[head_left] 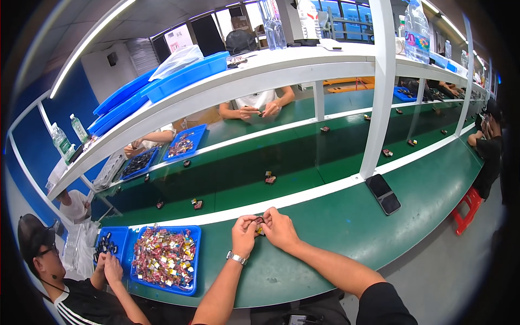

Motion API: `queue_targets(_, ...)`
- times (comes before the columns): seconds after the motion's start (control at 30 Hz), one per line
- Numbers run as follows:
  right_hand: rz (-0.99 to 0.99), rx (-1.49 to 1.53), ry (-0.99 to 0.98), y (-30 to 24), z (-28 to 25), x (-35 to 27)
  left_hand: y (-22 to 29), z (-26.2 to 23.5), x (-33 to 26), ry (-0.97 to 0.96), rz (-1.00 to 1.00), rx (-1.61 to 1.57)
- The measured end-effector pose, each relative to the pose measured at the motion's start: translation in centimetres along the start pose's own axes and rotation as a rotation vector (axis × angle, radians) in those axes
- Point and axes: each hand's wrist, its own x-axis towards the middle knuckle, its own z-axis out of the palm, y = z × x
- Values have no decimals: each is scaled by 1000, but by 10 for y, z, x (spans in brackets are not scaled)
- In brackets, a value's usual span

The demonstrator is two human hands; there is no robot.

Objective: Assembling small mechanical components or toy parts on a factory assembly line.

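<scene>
The green bench (346,235) carries two blue trays (197,252) of small parts (165,257) and, farther right, a dark phone (383,194).

Fingers cover the small part, and the edges crop what I get.
I can't see the small yellow-marked part (260,230) whole: the fingers of the left hand (243,235) and right hand (280,229) hide much of it. The lower edge cuts off the left forearm (223,292) and the co-worker (81,300) at left, whose fingers block my look at anything between them. The white shelf (303,71) hides the face of the person across the belt (257,101). The top edge clips a clear bottle (272,30), and the pieces in the far blue tray (400,97) are too small for me to tell.
</scene>
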Motion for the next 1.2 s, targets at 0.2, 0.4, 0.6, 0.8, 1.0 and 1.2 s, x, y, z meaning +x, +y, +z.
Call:
queue_targets(0.2, 59, 74, -32, 2, -1, 1, -2, -3, 0, -3, 1, 2)
queue_targets(0.4, -4, 121, -48, 2, -8, 4, 0, -2, -1, -19, -6, -1)
queue_targets(0.6, 42, 71, -70, -1, -1, 3, 1, -3, 0, -34, -3, 17)
queue_targets(0.8, 57, 82, -67, -2, -2, 5, 0, -4, 0, -39, -11, -36)
queue_targets(1.0, 29, 91, -123, -2, -6, 7, 2, -3, 0, -35, -2, -50)
queue_targets(1.2, -80, 42, -102, -7, -3, 1, -4, -6, 0, -35, 46, -97)
